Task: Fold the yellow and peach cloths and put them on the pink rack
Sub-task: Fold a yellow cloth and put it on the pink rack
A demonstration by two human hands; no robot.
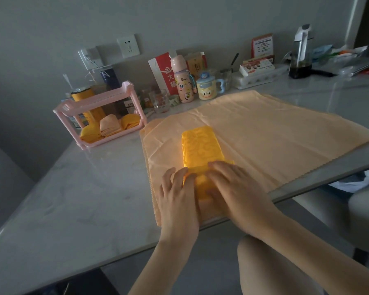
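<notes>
Grey, marbled stone forms the table (73,199), and most of its right half is covered by the peach cloth (275,133), spread flat with creases, its zigzag-cut near edge lying along the table edge. At the left rear stands the pink rack (126,90), a two-tier plastic frame; its lower tier holds a folded yellow piece (90,134), a folded peach piece (110,126) and another folded yellow piece (130,122) side by side. The yellow cloth (198,145) lies on the near left part of the peach cloth, folded into a long narrow strip that runs away from the person. Both hands are on its near end. The right grip (234,188) lies flat, fingers nearly straight and pressing down on the strip. The left grip (177,192) has its fingers bent with the tips on the strip's left edge and the thumb spread on the peach cloth; whether it has hold of the fabric cannot be told. Behind the cloths stand a pink bottle (183,84), a cartoon mug (207,87) and a clear glass (159,101).
</notes>
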